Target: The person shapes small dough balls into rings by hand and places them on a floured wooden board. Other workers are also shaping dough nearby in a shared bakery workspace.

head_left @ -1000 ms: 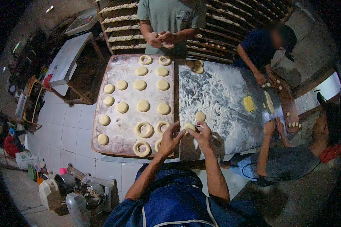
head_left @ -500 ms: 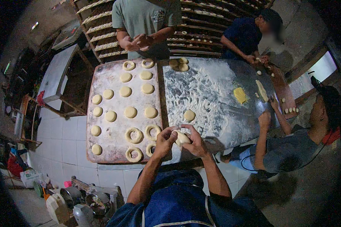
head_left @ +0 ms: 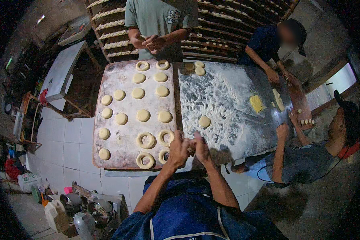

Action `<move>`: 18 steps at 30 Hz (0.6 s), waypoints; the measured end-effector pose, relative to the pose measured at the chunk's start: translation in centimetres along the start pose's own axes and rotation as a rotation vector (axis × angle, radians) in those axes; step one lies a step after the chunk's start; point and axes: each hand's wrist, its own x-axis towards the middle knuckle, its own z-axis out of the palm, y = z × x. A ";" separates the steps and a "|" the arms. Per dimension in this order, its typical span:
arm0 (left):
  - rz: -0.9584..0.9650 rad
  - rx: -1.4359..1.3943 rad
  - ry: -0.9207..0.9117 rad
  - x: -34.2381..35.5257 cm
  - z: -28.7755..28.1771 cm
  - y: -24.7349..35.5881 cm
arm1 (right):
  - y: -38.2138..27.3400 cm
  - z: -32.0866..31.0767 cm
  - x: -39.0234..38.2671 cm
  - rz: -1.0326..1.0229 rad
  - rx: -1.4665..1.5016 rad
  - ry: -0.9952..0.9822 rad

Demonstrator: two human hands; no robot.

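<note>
My left hand (head_left: 179,151) and my right hand (head_left: 201,149) meet over the near edge of the table, fingers curled together around a piece of dough. The fingers hide nearly all of that dough, and the right fingertips are blurred by motion. Beside my left hand, several dough rings (head_left: 146,141) lie on the floured wooden board (head_left: 128,146). Flat dough rounds (head_left: 143,115) are spread over the same board. Past my right hand, a single dough round (head_left: 204,121) rests on the floured metal tabletop (head_left: 232,132).
Across the table a person in a grey-green shirt (head_left: 160,24) stands before racks of shaped dough (head_left: 212,26). Two people work at the right, near a yellow lump (head_left: 256,104) and a long dough strip (head_left: 278,100). Pots (head_left: 100,212) stand at the lower left.
My hands have closed tighter together, covering the dough that showed between them before. The person across has shifted their hands. The whole view has moved slightly.
</note>
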 end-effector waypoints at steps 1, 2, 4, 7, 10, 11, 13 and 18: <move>0.148 0.250 0.030 0.0 0.2 -1.5 | 0.6 1.0 1.2 -0.081 -0.213 0.055; 0.191 0.231 0.056 0.4 0.4 -3.0 | 1.4 1.0 1.3 -0.112 -0.210 0.089; -0.009 -0.194 0.138 1.0 0.5 -4.7 | -0.3 1.9 0.9 -0.178 -0.213 0.130; -0.259 -0.657 0.027 1.1 0.5 -3.6 | 1.4 3.1 0.5 -0.215 0.073 0.357; 0.043 0.149 -0.033 0.7 -1.2 -2.6 | 0.1 3.0 0.5 0.010 -0.088 0.172; -0.014 0.311 -0.054 0.7 -1.5 -3.0 | -0.2 3.2 0.3 0.000 -0.109 0.164; -0.158 -0.638 0.002 0.5 -1.6 -5.1 | -2.6 4.7 -1.1 -0.063 -0.041 0.225; 0.253 0.232 -0.118 0.1 -3.8 -1.2 | 1.6 3.9 0.0 -0.094 -0.292 0.086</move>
